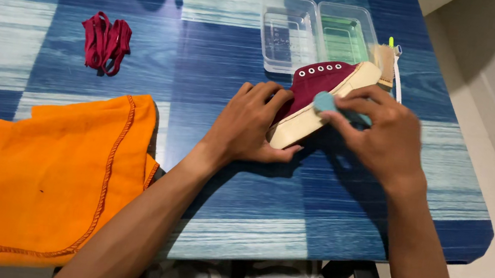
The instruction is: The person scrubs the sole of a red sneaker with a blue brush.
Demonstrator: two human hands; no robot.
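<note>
One maroon canvas sneaker (319, 85) is lying on its side near the middle of the blue-and-white wood-pattern table (238, 219), its cream rubber sole turned toward the person and a row of white metal eyelets showing along the upper; the laces are out of it. The left hand (248, 130) is pressing down over the heel end, fingers curled onto the maroon fabric and thumb lying along the sole. The right hand (378, 132) is pinching a small light-blue sponge (328, 102) between fingertips and thumb, holding it against the sole's edge. One bundle of maroon shoelaces (105, 42) is lying well apart to the left. One orange cloth (38, 177) is draping over the near left corner. Two clear plastic containers (315, 32) are sitting side by side just behind the shoe, and one wooden-backed brush (385, 63) is lying beside the toe.
</note>
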